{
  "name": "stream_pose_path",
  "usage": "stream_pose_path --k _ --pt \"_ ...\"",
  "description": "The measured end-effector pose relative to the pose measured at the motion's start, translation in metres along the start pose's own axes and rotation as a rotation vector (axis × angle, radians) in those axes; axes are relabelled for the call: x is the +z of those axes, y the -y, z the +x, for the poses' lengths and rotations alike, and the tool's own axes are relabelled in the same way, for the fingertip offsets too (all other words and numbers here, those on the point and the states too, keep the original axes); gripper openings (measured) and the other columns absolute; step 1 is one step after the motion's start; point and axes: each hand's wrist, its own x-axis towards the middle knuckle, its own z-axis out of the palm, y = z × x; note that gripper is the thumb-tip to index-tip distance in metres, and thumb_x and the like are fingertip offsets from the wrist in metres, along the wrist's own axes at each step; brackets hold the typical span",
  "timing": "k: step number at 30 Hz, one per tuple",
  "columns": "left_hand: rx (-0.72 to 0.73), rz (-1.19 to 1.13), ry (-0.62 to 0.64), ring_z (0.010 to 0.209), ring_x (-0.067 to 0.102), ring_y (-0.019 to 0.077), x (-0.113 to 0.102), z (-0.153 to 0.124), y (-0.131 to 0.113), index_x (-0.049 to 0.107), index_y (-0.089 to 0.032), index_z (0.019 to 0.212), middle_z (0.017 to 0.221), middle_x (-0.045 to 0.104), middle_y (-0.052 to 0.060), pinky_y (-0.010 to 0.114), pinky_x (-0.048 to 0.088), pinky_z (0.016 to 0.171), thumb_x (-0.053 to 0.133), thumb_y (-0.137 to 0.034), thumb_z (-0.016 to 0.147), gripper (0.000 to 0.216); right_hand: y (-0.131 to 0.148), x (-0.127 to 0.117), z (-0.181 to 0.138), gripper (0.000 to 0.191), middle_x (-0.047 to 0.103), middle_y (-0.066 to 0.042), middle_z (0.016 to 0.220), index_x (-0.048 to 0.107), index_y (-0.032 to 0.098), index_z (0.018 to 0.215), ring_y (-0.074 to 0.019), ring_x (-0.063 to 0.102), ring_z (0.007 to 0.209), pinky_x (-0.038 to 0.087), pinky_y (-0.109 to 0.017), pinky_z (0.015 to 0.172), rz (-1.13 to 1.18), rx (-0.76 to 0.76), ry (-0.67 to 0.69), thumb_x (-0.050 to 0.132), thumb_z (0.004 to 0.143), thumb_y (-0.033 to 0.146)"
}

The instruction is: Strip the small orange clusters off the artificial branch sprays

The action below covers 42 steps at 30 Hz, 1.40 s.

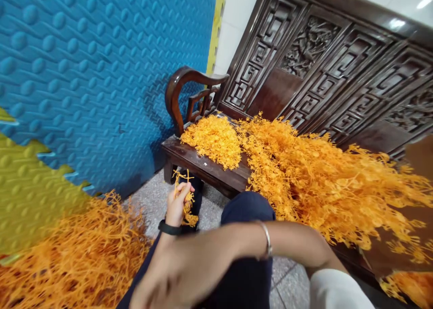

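Note:
My left hand (178, 204) is closed in a pinch on a small orange plastic sprig (184, 182), held up in front of the bench's edge; a black band sits on its wrist. My right hand (169, 277) reaches across my lap toward the lower left, smeared by motion, so its fingers do not show clearly. A silver bracelet (267, 239) is on that forearm. A heap of orange plastic branches (77, 259) lies on the floor just left of my right hand.
A dark carved wooden bench (203, 164) carries a mound of small orange bits (213, 140) and a big pile of orange branches (321, 182). A blue foam mat (101, 74) and a yellow one (30, 187) lean behind. Grey speckled floor lies below.

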Motion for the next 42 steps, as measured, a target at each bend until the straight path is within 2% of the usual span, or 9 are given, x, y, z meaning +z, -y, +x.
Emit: stream_pose_path --k 1,5,8,14,20,24,28,35,42 --pt "0.019 0.001 0.013 0.042 0.038 0.01 0.0 0.0 -0.001 0.06 -0.018 0.057 0.05 0.045 -0.003 0.02 0.029 0.033 0.056 -0.028 0.072 0.019 -0.015 -0.028 0.006 0.013 0.065 0.004 0.081 0.063 0.016 0.082 -0.0031 0.061 0.077 0.045 -0.011 0.07 0.004 -0.066 0.039 0.053 0.079 0.007" --pt "0.028 0.029 0.06 0.044 0.038 0.0093 0.001 -0.004 -0.002 0.061 -0.018 0.061 0.051 0.046 -0.002 0.02 0.029 0.038 0.056 -0.031 0.075 0.02 -0.09 -0.118 0.02 0.012 0.059 -0.006 0.097 0.06 0.012 0.088 -0.0102 0.056 0.082 0.045 -0.023 0.072 -0.15 0.153 -0.693 0.053 0.078 0.012" --pt "-0.01 0.068 0.106 0.042 0.034 0.006 0.004 -0.007 -0.002 0.062 -0.016 0.062 0.05 0.043 -0.003 0.018 0.025 0.04 0.059 -0.038 0.074 0.025 -0.128 -0.141 0.014 0.02 0.059 -0.006 0.095 0.057 0.012 0.093 -0.01 0.055 0.079 0.044 -0.023 0.069 0.081 0.28 -0.644 0.057 0.079 0.027" --pt "-0.051 -0.08 0.037 0.05 0.043 0.007 0.008 -0.007 0.0 0.062 -0.018 0.076 0.06 0.048 -0.003 0.017 0.032 0.046 0.056 -0.042 0.075 0.025 -0.129 -0.121 -0.005 0.046 0.061 -0.004 0.071 0.057 0.011 0.076 -0.0085 0.057 0.064 0.044 -0.021 0.058 0.226 0.275 -0.231 0.048 0.078 0.057" --pt "0.087 -0.05 -0.098 0.068 0.053 0.0103 0.009 -0.006 0.001 0.06 -0.018 0.082 0.075 0.056 0.0 0.019 0.04 0.061 0.063 -0.038 0.071 0.024 -0.114 -0.103 -0.001 0.043 0.06 0.002 0.058 0.049 0.014 0.081 -0.0092 0.059 0.052 0.05 -0.023 0.054 0.41 0.333 -0.346 0.075 0.057 0.039" --pt "0.155 -0.093 -0.396 0.055 0.048 0.0082 0.008 -0.006 0.003 0.057 -0.016 0.075 0.061 0.049 -0.002 0.019 0.037 0.055 0.048 -0.052 0.079 0.038 -0.112 -0.098 0.004 0.054 0.063 0.001 0.061 0.045 0.014 0.087 -0.0108 0.062 0.056 0.052 -0.024 0.057 0.618 0.388 -0.327 0.081 0.05 0.03" --pt "0.234 -0.103 -0.613 0.06 0.052 0.0098 0.009 -0.005 0.005 0.056 -0.016 0.077 0.066 0.053 0.0 0.022 0.04 0.058 0.036 -0.061 0.08 0.049 -0.112 -0.085 0.014 0.039 0.061 0.001 0.061 0.055 0.01 0.075 -0.0079 0.059 0.057 0.05 -0.02 0.057 0.667 0.343 -0.365 0.08 0.049 0.025" --pt "0.051 0.007 -0.223 0.046 0.042 0.0067 0.004 -0.005 0.002 0.056 -0.016 0.069 0.056 0.049 -0.003 0.02 0.032 0.044 0.053 -0.057 0.073 0.041 -0.126 -0.086 0.025 0.027 0.057 0.004 0.053 0.054 0.011 0.062 -0.0056 0.052 0.049 0.044 -0.02 0.053 0.616 0.228 -0.544 0.076 0.052 0.022" --pt "-0.014 0.134 0.139 0.045 0.036 0.0046 -0.013 -0.002 -0.006 0.058 -0.015 0.061 0.05 0.043 -0.005 0.018 0.026 0.043 0.066 -0.039 0.068 0.026 -0.13 -0.127 -0.002 0.022 0.056 0.002 0.052 0.056 0.009 0.066 -0.0057 0.048 0.046 0.039 -0.021 0.049 0.372 0.176 -0.481 0.07 0.061 0.026"
